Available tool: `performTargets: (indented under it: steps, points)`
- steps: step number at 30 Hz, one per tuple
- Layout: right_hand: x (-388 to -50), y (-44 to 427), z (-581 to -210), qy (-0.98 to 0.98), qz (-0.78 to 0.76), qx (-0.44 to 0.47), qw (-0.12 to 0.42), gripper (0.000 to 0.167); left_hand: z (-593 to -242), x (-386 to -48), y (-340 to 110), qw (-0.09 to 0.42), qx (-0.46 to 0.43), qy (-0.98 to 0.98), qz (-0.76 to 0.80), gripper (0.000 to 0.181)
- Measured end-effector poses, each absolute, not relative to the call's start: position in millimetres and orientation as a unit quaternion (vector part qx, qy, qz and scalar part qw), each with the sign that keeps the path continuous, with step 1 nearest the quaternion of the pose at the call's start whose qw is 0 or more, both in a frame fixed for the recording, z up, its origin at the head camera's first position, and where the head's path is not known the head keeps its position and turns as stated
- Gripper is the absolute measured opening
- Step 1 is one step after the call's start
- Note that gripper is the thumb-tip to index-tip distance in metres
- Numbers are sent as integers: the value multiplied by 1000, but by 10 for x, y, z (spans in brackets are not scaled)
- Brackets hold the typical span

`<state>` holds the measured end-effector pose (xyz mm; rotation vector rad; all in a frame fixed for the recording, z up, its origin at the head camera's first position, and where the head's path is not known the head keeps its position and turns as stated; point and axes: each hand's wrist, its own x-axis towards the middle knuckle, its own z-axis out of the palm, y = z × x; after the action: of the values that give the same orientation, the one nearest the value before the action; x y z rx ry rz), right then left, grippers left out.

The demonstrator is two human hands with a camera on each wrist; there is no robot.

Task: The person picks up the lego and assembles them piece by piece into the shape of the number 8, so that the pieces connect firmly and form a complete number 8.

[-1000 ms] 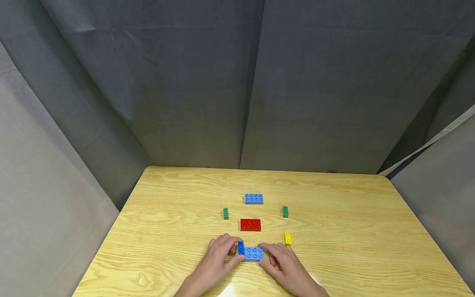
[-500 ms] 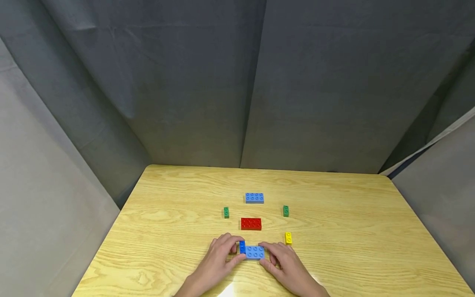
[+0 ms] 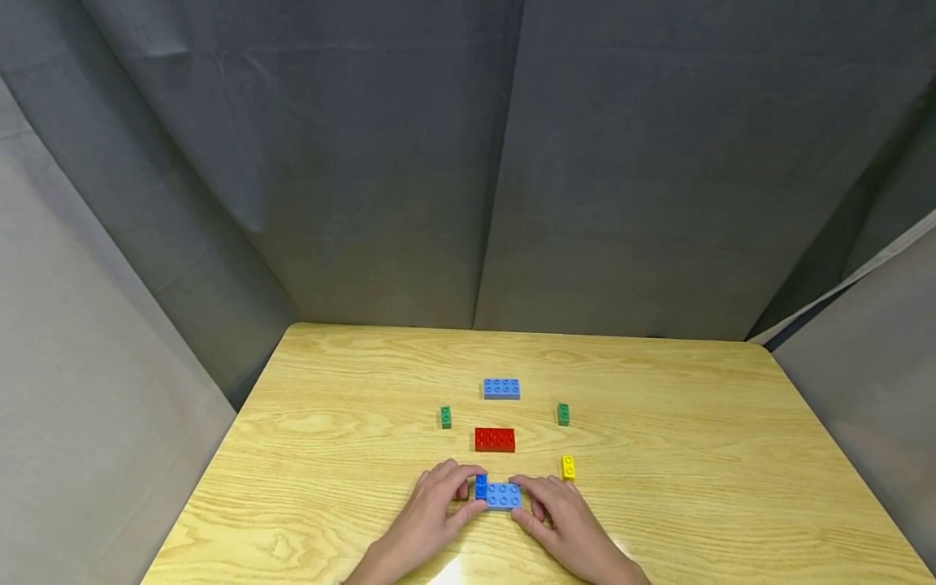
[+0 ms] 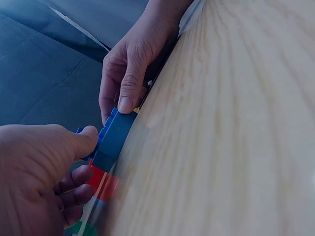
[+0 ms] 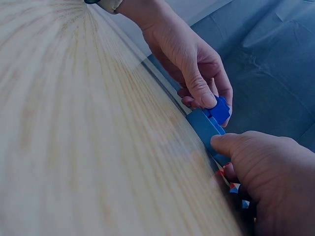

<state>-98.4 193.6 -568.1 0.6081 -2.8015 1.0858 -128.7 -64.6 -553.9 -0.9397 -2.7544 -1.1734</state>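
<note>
The left hand (image 3: 431, 512) pinches a small dark blue brick (image 3: 480, 487) between thumb and forefinger, at the left end of a light blue brick (image 3: 504, 496). In the right wrist view the dark blue brick (image 5: 220, 111) sits tilted over the end studs of the light blue brick (image 5: 202, 124). Thumb and forefinger of the right hand (image 3: 570, 528) grip the light blue brick's right end, which rests on the table. In the left wrist view the left thumb partly hides the dark blue brick.
Behind the hands lie a red brick (image 3: 494, 439), another light blue brick (image 3: 501, 389), and two small green bricks (image 3: 445, 418), (image 3: 563, 414). A yellow brick (image 3: 568, 467) lies just beyond the right hand. Grey curtains (image 3: 380, 162) stand around the wooden table (image 3: 695, 455).
The left hand has moved slightly right with the dark blue brick, which now covers more of the light blue brick's left end. The right hand keeps its grip, almost unmoved.
</note>
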Motion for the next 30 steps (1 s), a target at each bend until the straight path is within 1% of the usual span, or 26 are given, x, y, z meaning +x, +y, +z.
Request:
performTargets:
  steps: [12, 23, 30]
  points:
    - [-986, 1931, -5690, -911, 354, 206, 53, 39, -5553, -1297, -656, 5, -306, -879, -367, 43]
    - [-980, 1928, -5680, -914, 352, 198, 43, 41, -5528, -1281, -660, 11, -304, -881, -362, 42]
    - [-985, 1929, -5698, -912, 355, 199, 47, 40, -5528, -1272, -659, 14, -306, -881, -361, 42]
